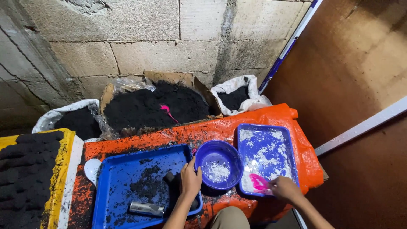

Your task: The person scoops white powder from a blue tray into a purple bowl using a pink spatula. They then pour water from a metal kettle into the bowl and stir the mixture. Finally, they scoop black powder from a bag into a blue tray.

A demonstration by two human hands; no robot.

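A rough grey block wall is filling the background, with a brown panel standing at three o'clock. Below the wall, an open cardboard box heaped with black soil is sitting between two white sacks of the same soil. An orange plastic sheet is covering the work surface. At nine o'clock a yellow tray is holding rows of dark soil plugs.

On the sheet, a large blue tray dusted with black soil is lying at seven o'clock, with a small metal tube resting in it. A smaller blue tray smeared with white powder is lying at four o'clock. Between them a round blue bowl is holding a little white powder.

The left hand is gripping the bowl's near rim, steadying it. The right hand is closed around a pink scoop, pressing it into the powder at the smaller tray's near edge.

Judging by this, the person is gathering white powder; the next move seems to call for lifting the scoop level and carrying it left over the bowl.
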